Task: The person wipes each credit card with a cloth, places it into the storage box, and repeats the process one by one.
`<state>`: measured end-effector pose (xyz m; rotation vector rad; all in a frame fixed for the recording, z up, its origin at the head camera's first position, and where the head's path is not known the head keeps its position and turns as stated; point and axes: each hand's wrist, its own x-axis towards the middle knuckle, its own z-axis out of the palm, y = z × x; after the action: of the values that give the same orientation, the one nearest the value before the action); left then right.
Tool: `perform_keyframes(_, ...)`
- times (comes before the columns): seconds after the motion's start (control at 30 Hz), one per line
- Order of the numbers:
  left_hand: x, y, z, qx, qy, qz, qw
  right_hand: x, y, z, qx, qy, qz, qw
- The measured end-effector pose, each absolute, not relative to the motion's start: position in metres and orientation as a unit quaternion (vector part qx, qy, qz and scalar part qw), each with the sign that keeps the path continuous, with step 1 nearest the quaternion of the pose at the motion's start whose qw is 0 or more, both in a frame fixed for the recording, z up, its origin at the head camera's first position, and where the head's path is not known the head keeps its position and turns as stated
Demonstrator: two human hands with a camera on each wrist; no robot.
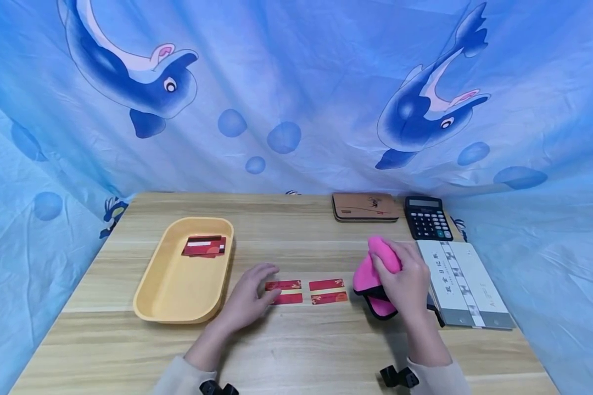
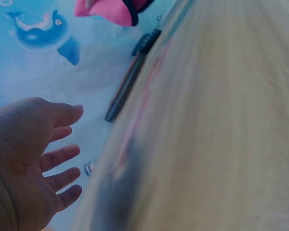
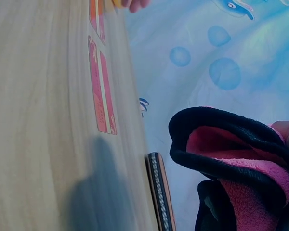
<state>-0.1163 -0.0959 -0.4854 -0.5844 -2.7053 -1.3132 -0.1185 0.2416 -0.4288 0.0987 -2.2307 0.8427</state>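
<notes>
My right hand (image 1: 407,277) grips a bunched pink cloth (image 1: 368,274) with black edging, over the right part of the table. In the right wrist view the cloth's fuzzy folds (image 3: 255,202) hang from the hand. Two red cards, each with a pale band, lie side by side: a left card (image 1: 290,299) and a right card (image 1: 328,292). My left hand (image 1: 247,299) is beside the left card, its fingertips overlapping that card's edge in the head view. Its fingers are spread and hold nothing in the left wrist view (image 2: 33,159).
A yellow tray (image 1: 160,299) at the left has several red bank cards (image 1: 205,249) in it. Along the back right are a brown zip wallet (image 1: 365,207) and a black calculator (image 1: 427,218). A white-and-grey ledger book (image 1: 442,282) lies at the right edge, close to the right hand.
</notes>
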Motion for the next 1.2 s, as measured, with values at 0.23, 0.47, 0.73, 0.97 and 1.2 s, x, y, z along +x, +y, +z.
perform_keyframes(0.23,-0.122,-0.098,-0.501,-0.191,-0.88,-0.433,0.029,-0.114,0.242,-0.433,0.024,-0.873,0.33,0.357)
perform_keyframes(0.47,-0.126,-0.1,-0.508,-0.171,-0.897,-0.407,0.027,-0.112,0.245,-0.435,0.025,-0.871,0.331,0.363)
perform_keyframes(0.73,-0.131,-0.099,-0.507,-0.162,-0.908,-0.387,0.021,-0.112,0.247,-0.441,0.032,-0.87,0.325,0.369)
perform_keyframes(0.97,-0.131,-0.095,-0.506,-0.179,-0.914,-0.364,0.025,-0.113,0.246,-0.442,0.038,-0.867,0.327,0.375)
perform_keyframes(1.2,-0.13,-0.094,-0.506,-0.175,-0.901,-0.396,0.027,-0.113,0.245,-0.442,0.037,-0.866,0.332,0.373)
